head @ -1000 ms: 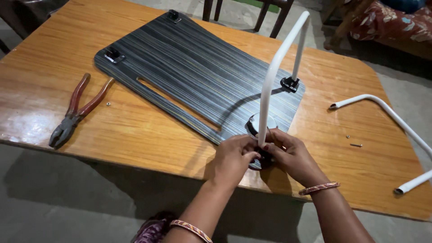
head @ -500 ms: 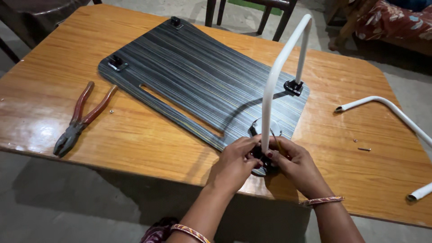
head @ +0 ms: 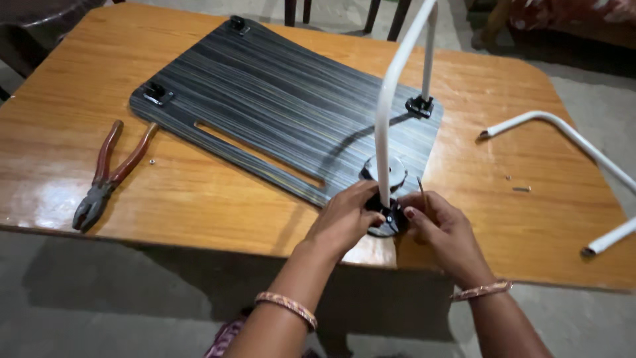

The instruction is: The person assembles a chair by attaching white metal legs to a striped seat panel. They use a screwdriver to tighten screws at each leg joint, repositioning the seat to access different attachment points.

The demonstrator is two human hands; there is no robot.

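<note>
White U-shaped tube leg [head: 384, 119] stands upright at the near right corner of the dark striped board [head: 265, 99], its near end in a black bracket [head: 391, 215] pinched between both hands. Left hand [head: 344, 219] fingers curled narrow on the bracket; right hand [head: 440, 229] fingertips close on it, a thin pin beside them. Board lies on the wooden table [head: 199, 205]; pliers [head: 106, 176] well left, second white leg [head: 570, 142] lying right.

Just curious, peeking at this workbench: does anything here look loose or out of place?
Yes. A second white bent tube lies detached on the wooden table, overhanging its right edge, and small loose screws sit beside it.
</note>
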